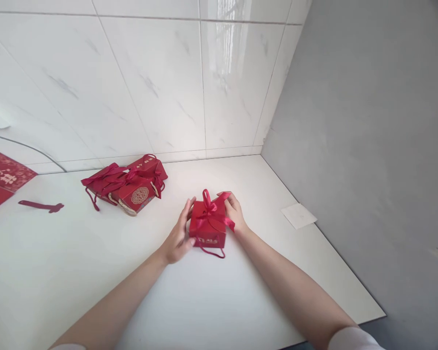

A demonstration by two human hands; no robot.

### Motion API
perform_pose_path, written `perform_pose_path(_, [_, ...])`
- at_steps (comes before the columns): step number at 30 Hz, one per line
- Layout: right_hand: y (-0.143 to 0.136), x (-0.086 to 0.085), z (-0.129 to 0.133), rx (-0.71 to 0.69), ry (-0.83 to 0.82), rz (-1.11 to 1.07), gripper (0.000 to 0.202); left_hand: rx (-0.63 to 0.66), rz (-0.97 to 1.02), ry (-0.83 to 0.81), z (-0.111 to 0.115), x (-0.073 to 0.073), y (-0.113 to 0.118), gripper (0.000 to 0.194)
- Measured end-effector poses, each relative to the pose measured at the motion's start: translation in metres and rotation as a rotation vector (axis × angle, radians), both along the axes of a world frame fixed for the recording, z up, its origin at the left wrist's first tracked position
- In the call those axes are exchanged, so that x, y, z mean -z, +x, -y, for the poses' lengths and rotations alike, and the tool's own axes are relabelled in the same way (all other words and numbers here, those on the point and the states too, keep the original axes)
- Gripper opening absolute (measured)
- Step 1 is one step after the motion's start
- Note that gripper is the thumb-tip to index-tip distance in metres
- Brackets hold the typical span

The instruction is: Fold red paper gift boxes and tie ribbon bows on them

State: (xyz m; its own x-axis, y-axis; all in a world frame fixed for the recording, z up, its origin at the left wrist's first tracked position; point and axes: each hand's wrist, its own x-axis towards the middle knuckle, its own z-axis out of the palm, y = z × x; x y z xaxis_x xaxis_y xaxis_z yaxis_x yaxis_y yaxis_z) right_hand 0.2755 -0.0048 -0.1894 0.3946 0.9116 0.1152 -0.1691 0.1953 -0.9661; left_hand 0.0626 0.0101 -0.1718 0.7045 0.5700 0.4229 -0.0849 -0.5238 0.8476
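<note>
Between my two hands stands a red gift box [200, 224], tied on top with a shiny red ribbon bow [210, 206]. A dark red cord handle [214, 253] hangs from its near side, below some pale lettering. My left hand [178, 238] grips the box's left side, thumb at the near corner and fingers along the side. Around the far right corner curls my right hand [235, 212], its fingertips partly hidden behind the bow.
Several red gift boxes and ribbons [131, 187] lie heaped by the tiled wall [160, 87]. A dark red strip [40, 206] and a red printed sheet [7, 177] are at left. A white card [299, 216] lies by the grey wall [357, 126].
</note>
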Motion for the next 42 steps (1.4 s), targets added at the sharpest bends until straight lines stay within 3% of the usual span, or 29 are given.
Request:
perform_pose_path(2, [0.0, -0.001, 0.001, -0.007, 0.009, -0.006, 0.019, -0.059, 0.069, -0.178, -0.004, 0.002, -0.001, 0.078])
perform_pose_path(5, [0.001, -0.003, 0.004, -0.023, 0.005, -0.02, 0.018, -0.132, 0.117, -0.309, -0.009, 0.006, -0.002, 0.068])
perform_pose_path(11, [0.003, -0.004, 0.008, -0.012, -0.025, -0.029, 0.011, -0.258, 0.191, -0.294, -0.014, 0.003, -0.001, 0.055])
perform_pose_path(14, [0.007, -0.009, 0.017, -0.031, -0.054, -0.025, 0.012, -0.255, 0.092, -0.131, -0.019, -0.016, -0.002, 0.058])
perform_pose_path(18, [0.016, -0.027, 0.04, -0.108, -0.058, -0.005, 0.025, -0.206, -0.193, 0.053, -0.019, -0.056, 0.001, 0.054])
perform_pose_path(21, [0.021, -0.045, 0.058, -0.142, -0.025, 0.027, 0.051, -0.175, -0.323, 0.147, -0.007, -0.081, 0.003, 0.036])
perform_pose_path(24, [0.019, -0.062, 0.075, -0.241, 0.062, 0.159, 0.066, -0.151, -0.415, 0.19, 0.012, -0.094, -0.001, 0.025])
perform_pose_path(27, [0.011, -0.074, 0.086, -0.345, 0.112, 0.348, 0.045, -0.153, -0.455, 0.256, 0.03, -0.096, -0.011, 0.02])
perform_pose_path(30, [0.0, -0.077, 0.092, -0.36, 0.118, 0.463, 0.027, -0.181, -0.419, 0.284, 0.039, -0.089, -0.023, 0.014])
perform_pose_path(35, [-0.011, -0.073, 0.093, -0.414, 0.084, 0.358, 0.031, -0.275, -0.31, 0.178, 0.044, -0.075, -0.034, 0.012])
perform_pose_path(39, [-0.013, -0.072, 0.094, -0.457, 0.049, 0.299, 0.033, -0.246, -0.266, 0.033, 0.047, -0.074, -0.035, 0.023])
perform_pose_path(42, [-0.013, -0.072, 0.096, -0.436, -0.001, 0.323, 0.033, -0.304, -0.247, -0.008, 0.05, -0.072, -0.031, 0.028])
